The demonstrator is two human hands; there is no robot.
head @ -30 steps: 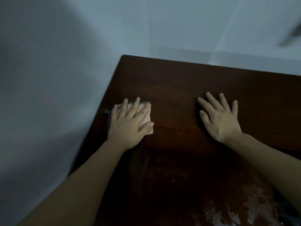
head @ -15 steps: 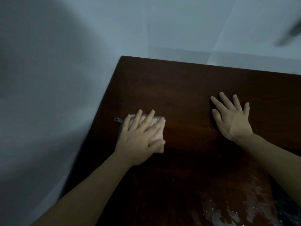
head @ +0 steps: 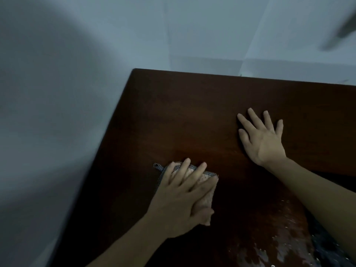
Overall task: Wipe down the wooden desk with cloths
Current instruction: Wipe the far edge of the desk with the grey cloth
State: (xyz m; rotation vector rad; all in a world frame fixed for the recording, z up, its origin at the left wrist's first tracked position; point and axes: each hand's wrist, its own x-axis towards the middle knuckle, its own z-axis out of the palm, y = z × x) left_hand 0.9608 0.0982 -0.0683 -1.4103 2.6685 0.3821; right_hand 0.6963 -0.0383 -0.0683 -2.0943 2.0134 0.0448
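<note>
A dark wooden desk [head: 192, 112] fills the middle and right of the head view, its far left corner at the top. My left hand [head: 183, 197] lies flat with straight fingers on a small pale cloth [head: 207, 191] with a dark checked border and a hanging loop, pressing it on the desk near the left edge. My right hand [head: 262, 139] rests palm down on the bare wood, fingers spread, holding nothing. Most of the cloth is hidden under my left hand.
A wet, shiny patch [head: 269, 247] covers the desk near the front right. Pale floor tiles [head: 57, 112] surround the desk on the left and beyond its far edge. A dark blurred object [head: 341, 33] shows at the top right.
My left hand has slid the cloth toward me and slightly right along the desk. My right hand has kept its place on the wood.
</note>
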